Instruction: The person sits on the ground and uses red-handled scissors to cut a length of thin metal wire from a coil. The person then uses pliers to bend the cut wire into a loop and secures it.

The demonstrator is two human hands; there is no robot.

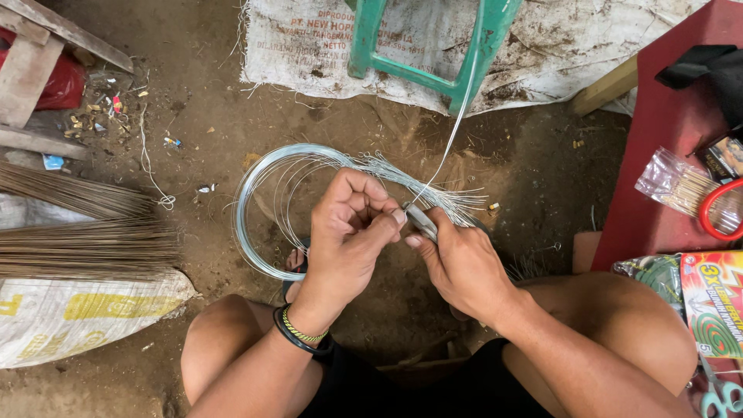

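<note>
Over the dirt floor, the left hand (348, 224) pinches the coil of wire (267, 209) while the right hand (457, 263) grips pliers (420, 220) on one strand, most wire still coiled.

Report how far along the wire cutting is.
Done: a bundle of cut wire lengths fans out by the hands. In hand: the left hand grips the wire; the right hand holds a metal tool on it. Left: most of the wire coil remains uncut.
</note>
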